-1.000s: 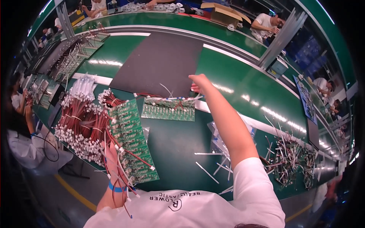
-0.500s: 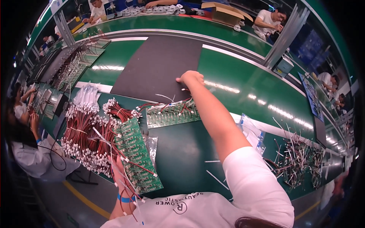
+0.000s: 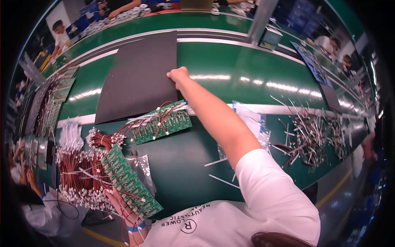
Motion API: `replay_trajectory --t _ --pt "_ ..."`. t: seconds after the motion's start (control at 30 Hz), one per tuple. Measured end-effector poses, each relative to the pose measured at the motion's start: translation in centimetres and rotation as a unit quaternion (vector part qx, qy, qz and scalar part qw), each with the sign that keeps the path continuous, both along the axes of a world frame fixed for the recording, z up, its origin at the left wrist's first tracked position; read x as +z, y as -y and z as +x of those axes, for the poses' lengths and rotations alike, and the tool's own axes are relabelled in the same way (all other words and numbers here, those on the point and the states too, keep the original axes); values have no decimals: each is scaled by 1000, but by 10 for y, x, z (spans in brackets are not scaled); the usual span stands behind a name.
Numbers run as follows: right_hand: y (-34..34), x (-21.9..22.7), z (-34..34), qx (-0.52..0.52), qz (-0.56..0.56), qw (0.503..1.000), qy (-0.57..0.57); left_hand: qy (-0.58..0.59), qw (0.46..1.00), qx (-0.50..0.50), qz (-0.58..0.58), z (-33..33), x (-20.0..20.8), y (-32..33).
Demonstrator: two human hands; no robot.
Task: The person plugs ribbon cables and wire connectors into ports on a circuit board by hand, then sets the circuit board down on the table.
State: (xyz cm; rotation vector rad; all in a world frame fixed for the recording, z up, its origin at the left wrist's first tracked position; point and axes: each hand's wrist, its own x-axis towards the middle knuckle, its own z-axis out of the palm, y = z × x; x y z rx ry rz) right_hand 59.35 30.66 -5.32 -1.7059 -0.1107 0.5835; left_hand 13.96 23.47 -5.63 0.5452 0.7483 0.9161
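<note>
My left hand (image 3: 119, 201) is closed on the near left edge of a long green circuit board (image 3: 129, 181). The board hides most of its fingers, and red-and-black wires with white plugs trail over the wrist. My right arm stretches far forward. Closed at the right edge of a large black sheet (image 3: 140, 70), my right hand (image 3: 179, 75) has its thumb over the sheet and its fingers curled. A second green circuit board (image 3: 163, 127), with wires lying across it, rests on the bench (image 3: 181, 168) beside my right forearm.
Bundles of red-and-black wires (image 3: 76, 173) with white plugs are piled at left. A silvery bag (image 3: 144, 168) lies beside the held board. A plastic bag (image 3: 251, 123) and a heap of loose wires (image 3: 310, 140) are at right. The green belt (image 3: 230, 61) runs behind; people work around.
The view has turned to the right, so most things sit farther left. My right hand stays at the black sheet's edge. My left hand still holds the board.
</note>
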Motion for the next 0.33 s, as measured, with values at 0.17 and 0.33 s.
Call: replay_trajectory --t 0.17,0.33 --pt "109 23 53 -40 116 992 20 133 982 -134 0 -1 2 4" --pt "225 32 124 163 203 952 -160 195 961 -191 29 2 5 16"
